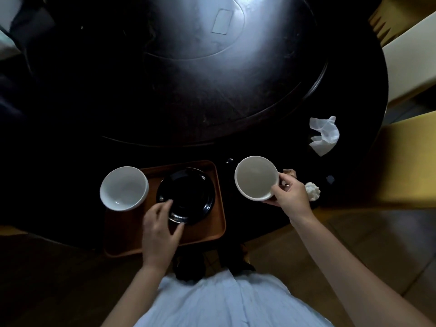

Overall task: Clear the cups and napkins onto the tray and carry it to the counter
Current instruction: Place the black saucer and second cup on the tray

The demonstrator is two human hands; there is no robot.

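From the head view I see my right hand (291, 197) with its fingers (283, 179) closed around the near rim of a white cup (256, 177), thumb on the inner edge, holding it mouth-up just right of the tray (205, 228). My left hand (159, 228) has its fingers (165, 205) spread loosely, tips resting on the near edge of a black saucer (186, 195) that lies flat on the tray. A second white cup (123, 188) sits at the tray's left edge, mouth up and tilted slightly toward me. A crumpled napkin (323, 135) lies on the dark tabletop (236, 102), farther right, and a small white wad (312, 191) sits just beside my right hand.
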